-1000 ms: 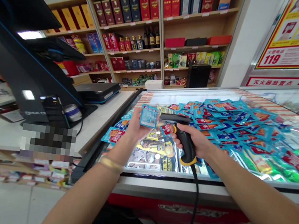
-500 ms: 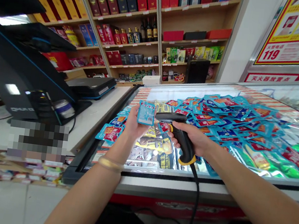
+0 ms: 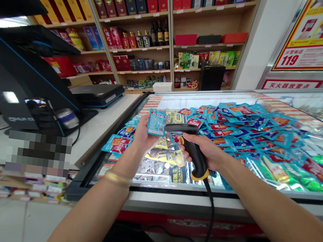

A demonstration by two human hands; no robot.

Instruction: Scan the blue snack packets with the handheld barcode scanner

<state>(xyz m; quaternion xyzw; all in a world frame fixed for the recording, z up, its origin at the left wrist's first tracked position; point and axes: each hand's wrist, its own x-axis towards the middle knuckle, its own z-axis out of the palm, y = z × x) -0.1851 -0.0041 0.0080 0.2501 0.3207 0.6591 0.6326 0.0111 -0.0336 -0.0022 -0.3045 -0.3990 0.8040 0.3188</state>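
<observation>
A small blue snack packet (image 3: 157,123) is in my left hand (image 3: 143,134), its back with a barcode turned up toward me. Black with yellow trim, a handheld barcode scanner (image 3: 196,157) fills the grip of my right hand (image 3: 206,152). Its head is close to the packet's right edge, facing it. The scanner's cable (image 3: 211,211) hangs down over the freezer's front edge. Beyond the scanner, a large pile of blue and red snack packets (image 3: 238,125) lies on the glass. A few more packets (image 3: 118,144) lie left of my left hand.
Under both hands is a glass-topped chest freezer (image 3: 163,194) with packaged goods inside. On the left, a counter (image 3: 101,129) carries a dark checkout terminal (image 3: 15,78) and a flat black scale (image 3: 99,93). Shelves (image 3: 152,12) with boxes and bottles stand behind.
The scanner has shifted slightly left, its head now nearer the packet. My left hand still holds the packet in nearly the same place. The whole view has shifted a little.
</observation>
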